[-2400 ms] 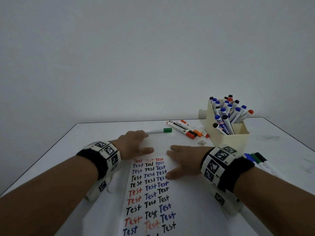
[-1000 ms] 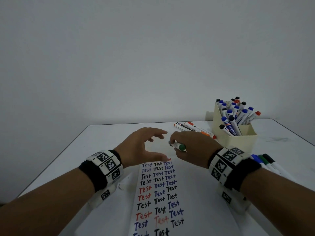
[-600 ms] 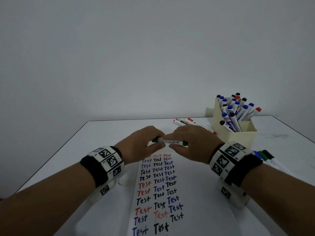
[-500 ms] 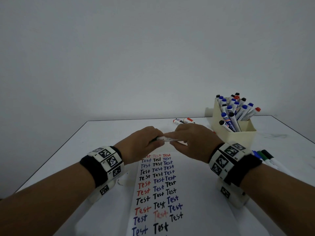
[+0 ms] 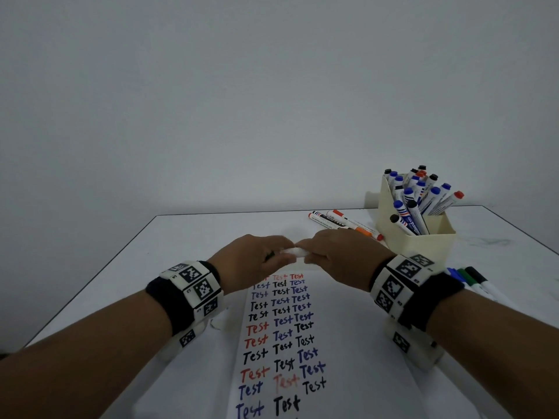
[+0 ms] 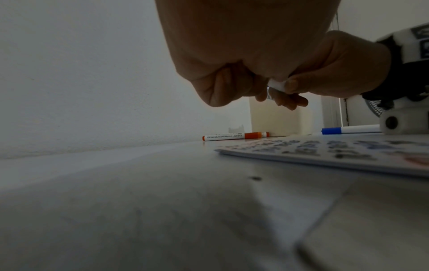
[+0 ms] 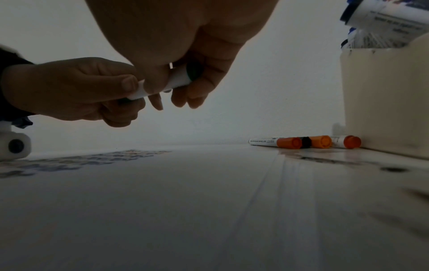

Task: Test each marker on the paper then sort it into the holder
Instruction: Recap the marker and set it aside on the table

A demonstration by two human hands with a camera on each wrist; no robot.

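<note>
Now the left hand (image 5: pixel 257 261) pinches one end of the green marker (image 7: pixel 162 86), whose long axis runs left to right above the paper's far edge (image 5: pixel 284 273). Its right hand (image 5: pixel 338 258) grips the barrel; pulling apart should uncap it. Nearby, the holder (image 5: pixel 420 246) stands toward the table's far right corner.

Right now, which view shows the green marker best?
Right wrist: the green marker shows white barrel and green end, held by left hand and right hand. Head and left wrist show only a white sliver between the hands.
</note>
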